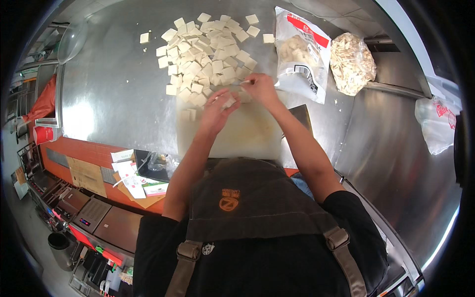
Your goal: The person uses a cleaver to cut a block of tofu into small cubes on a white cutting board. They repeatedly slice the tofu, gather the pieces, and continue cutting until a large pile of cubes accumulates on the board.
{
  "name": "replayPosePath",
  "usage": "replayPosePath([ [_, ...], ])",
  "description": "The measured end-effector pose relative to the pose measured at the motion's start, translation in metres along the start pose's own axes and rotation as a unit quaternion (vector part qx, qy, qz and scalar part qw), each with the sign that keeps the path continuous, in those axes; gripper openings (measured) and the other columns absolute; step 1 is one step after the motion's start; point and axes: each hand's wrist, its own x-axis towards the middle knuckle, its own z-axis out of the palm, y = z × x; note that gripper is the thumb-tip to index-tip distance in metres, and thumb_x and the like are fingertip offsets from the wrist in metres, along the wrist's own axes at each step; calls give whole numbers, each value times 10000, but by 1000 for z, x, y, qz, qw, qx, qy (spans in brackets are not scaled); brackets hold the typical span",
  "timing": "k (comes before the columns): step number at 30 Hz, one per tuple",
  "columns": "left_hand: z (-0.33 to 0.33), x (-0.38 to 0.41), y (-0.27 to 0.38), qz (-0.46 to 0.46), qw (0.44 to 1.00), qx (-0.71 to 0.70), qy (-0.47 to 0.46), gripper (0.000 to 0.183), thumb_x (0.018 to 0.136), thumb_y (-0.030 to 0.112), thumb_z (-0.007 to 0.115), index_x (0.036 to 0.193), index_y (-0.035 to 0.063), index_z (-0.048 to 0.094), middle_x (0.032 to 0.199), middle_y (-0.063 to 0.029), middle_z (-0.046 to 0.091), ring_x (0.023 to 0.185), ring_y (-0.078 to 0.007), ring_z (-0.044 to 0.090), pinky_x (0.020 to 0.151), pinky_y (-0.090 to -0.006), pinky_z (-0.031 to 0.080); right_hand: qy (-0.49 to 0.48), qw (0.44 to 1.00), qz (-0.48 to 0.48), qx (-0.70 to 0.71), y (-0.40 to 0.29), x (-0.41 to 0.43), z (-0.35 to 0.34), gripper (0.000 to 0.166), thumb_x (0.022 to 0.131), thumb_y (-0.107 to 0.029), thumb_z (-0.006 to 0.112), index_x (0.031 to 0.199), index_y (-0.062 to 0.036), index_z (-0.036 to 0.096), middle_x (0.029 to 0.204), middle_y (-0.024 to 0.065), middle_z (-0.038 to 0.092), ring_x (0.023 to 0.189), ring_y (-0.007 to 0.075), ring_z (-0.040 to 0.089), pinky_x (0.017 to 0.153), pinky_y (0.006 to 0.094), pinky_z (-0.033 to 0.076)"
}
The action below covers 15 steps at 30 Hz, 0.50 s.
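Observation:
A large heap of pale square food slices (207, 55), like tofu, lies on the steel worktop (118, 85) and reaches the far edge of a white cutting board (245, 130). Over that edge, my left hand (217, 111) holds a pale slice (229, 102) between thumb and fingers. My right hand (261, 89) is just to its right, pinching a small thin object (243, 82) that is too blurred to name. Two slices (188, 114) lie at the board's left side, and another slice (245, 97) sits between my hands.
To the right stand a printed food bag (302, 55) and a clear bag of pale pieces (352, 63). A dark flat plate or blade (302, 117) lies by the board, partly behind my right forearm. A black tray (150, 165) with plastic is below left. One slice (144, 38) lies apart.

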Motion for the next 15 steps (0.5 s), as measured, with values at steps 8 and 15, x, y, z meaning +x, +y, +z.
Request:
replayPosePath([
  [8,-7,-21,-26,46,995,91,-22,312,980,4,661,1286,14,606,1152,-133,699,1050,-241,698,910,-393,608,-206,970,29,123,-41,-59,-10,194,806,-119,671,898,44,725,764,190,713,741,300,713,671,416,550],
  [15,-15,-47,-38,145,870,471,-38,289,862,36,744,1143,31,674,1054,-137,723,965,-244,711,844,-395,588,-136,980,130,61,35,-82,-18,194,863,-108,714,1009,19,732,870,129,750,788,168,700,719,325,545],
])
